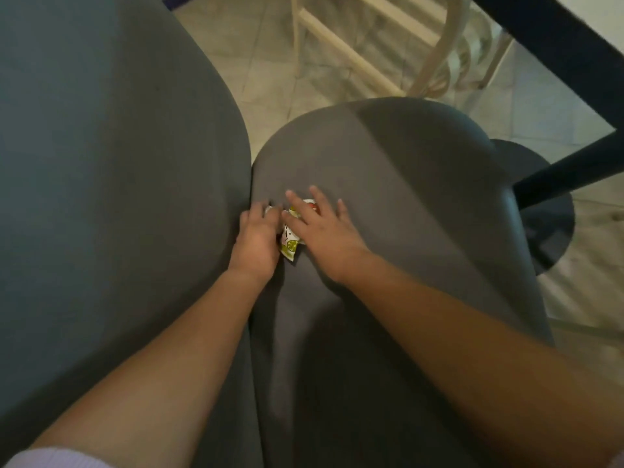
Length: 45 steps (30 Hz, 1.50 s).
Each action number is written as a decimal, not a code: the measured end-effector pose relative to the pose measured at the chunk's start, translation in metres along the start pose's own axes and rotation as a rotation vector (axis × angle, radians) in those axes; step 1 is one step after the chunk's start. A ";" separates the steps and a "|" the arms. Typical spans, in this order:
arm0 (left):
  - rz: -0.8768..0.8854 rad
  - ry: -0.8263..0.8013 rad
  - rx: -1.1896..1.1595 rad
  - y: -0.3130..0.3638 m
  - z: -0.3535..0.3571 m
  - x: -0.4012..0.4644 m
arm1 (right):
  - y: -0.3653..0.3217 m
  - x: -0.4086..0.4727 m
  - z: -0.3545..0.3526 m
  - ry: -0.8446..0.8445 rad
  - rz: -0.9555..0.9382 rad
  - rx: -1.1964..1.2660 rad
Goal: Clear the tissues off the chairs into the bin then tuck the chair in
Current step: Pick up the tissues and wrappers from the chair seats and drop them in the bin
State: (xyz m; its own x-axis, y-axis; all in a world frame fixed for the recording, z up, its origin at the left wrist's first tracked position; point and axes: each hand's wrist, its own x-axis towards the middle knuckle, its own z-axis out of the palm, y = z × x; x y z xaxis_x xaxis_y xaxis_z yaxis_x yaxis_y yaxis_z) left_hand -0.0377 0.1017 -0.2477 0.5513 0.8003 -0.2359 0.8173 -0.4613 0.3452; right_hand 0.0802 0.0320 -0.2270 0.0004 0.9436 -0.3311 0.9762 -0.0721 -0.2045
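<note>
on the grey chair seat (388, 204), beside a second grey seat (118, 163), the left hand (257, 238) curls its fingers onto a crumpled tissue (291, 236), white printed with green limes. the right hand (322, 228) lies spread flat over it. tiled floor (263, 92) shows beyond the seat's far edge.

Grey chair seat (388, 184), printed tissue (291, 239) lying on it near its left edge, second grey seat (111, 157) alongside
</note>
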 end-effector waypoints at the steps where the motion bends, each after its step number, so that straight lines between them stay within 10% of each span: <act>1: 0.001 0.004 -0.009 -0.001 0.002 0.000 | -0.001 -0.001 0.001 0.009 0.009 0.033; 30: 0.269 -0.117 -0.030 0.150 0.000 -0.117 | 0.053 -0.227 -0.015 0.142 0.287 0.335; 45: 0.810 -0.310 0.072 0.332 0.044 -0.286 | 0.097 -0.512 0.026 0.184 0.614 0.439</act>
State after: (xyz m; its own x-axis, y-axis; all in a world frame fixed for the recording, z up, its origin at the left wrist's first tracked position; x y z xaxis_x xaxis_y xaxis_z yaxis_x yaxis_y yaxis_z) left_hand 0.0839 -0.2973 -0.1059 0.9800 0.0794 -0.1823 0.1561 -0.8750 0.4583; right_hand 0.1690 -0.4661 -0.1011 0.5867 0.7289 -0.3528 0.6142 -0.6844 -0.3927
